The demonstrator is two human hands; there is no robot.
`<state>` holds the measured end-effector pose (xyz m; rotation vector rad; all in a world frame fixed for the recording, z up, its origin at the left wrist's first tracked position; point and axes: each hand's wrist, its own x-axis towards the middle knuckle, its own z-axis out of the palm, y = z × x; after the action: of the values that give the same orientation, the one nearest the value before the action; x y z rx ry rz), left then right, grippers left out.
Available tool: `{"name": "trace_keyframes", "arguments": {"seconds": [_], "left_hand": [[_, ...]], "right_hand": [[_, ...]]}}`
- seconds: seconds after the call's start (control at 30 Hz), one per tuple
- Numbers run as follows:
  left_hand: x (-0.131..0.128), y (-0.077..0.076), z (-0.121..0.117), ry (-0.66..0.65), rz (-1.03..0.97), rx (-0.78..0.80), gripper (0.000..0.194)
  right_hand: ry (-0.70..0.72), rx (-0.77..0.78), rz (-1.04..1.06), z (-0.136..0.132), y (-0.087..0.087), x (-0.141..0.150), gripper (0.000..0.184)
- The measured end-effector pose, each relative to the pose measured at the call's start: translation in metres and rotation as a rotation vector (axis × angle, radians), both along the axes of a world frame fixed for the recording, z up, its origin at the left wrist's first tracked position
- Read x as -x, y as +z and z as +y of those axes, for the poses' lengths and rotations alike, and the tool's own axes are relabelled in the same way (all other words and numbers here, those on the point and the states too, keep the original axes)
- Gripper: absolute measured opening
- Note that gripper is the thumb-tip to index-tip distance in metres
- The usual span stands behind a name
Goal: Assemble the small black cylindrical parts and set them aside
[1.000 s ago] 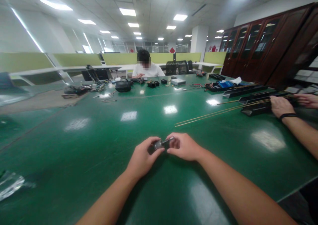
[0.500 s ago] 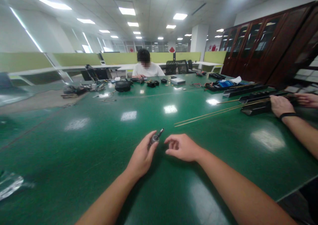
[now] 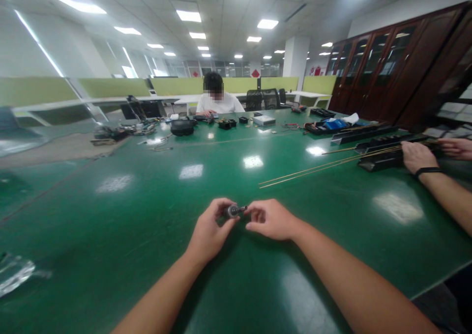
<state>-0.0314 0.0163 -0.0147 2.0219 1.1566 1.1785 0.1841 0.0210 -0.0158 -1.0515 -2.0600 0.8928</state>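
Observation:
My left hand point(image 3: 211, 231) is closed around a small dark metal cylinder with a thin stepped shaft point(image 3: 233, 210), held just above the green tabletop point(image 3: 147, 245). The shaft points right, and its tip is at the fingertips of my right hand point(image 3: 272, 220); I cannot tell whether they touch. The fingers of my right hand are curled, with a gap between thumb and forefinger and nothing visibly held. Part of the cylinder is hidden by my left fingers.
Thin brass-coloured rods point(image 3: 306, 171) reach in from the right, where another person's hand point(image 3: 418, 157) rests by black channel pieces point(image 3: 379, 161). A person in white point(image 3: 221, 105) sits across the table, behind a black case point(image 3: 182, 126). Clear plastic point(image 3: 16, 275) lies at left.
My left hand has turned the metal cylinder, so its shaft swung from pointing up and right to nearly level, meeting the right fingertips in view. My right hand has stayed almost still.

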Motion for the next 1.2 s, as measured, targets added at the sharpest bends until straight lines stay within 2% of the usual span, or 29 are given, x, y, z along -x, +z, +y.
{"name": "trace_keyframes", "arguments": {"seconds": [0.13, 0.27, 0.4, 0.5, 0.7, 1.0, 1.2], "left_hand": [[0.0004, 0.0035, -0.0008, 0.051, 0.085, -0.061, 0.026], [0.0022, 0.0062, -0.0014, 0.019, 0.168, -0.137, 0.026], [0.0035, 0.0042, -0.0007, -0.028, 0.222, -0.167, 0.03], [0.0034, 0.003, -0.001, 0.004, 0.219, -0.147, 0.033], [0.0021, 0.0036, -0.0024, 0.032, 0.206, -0.09, 0.024], [0.0006, 0.0047, -0.0043, -0.012, 0.211, -0.077, 0.025], [-0.0003, 0.0054, -0.0043, -0.016, 0.225, -0.096, 0.026]], "right_hand": [[0.0, 0.002, -0.009, 0.0003, -0.0003, 0.0001, 0.026], [-0.027, -0.003, -0.004, 0.0011, -0.0001, -0.0002, 0.027], [-0.119, -0.069, 0.016, 0.0021, 0.0024, -0.0011, 0.038], [-0.149, -0.109, 0.027, 0.0022, 0.0038, -0.0016, 0.042], [-0.1, -0.126, 0.034, 0.0007, 0.0033, -0.0008, 0.036], [-0.057, -0.153, 0.051, 0.0014, 0.0036, 0.0012, 0.02], [-0.046, -0.153, 0.045, 0.0, 0.0065, 0.0012, 0.018]]}}
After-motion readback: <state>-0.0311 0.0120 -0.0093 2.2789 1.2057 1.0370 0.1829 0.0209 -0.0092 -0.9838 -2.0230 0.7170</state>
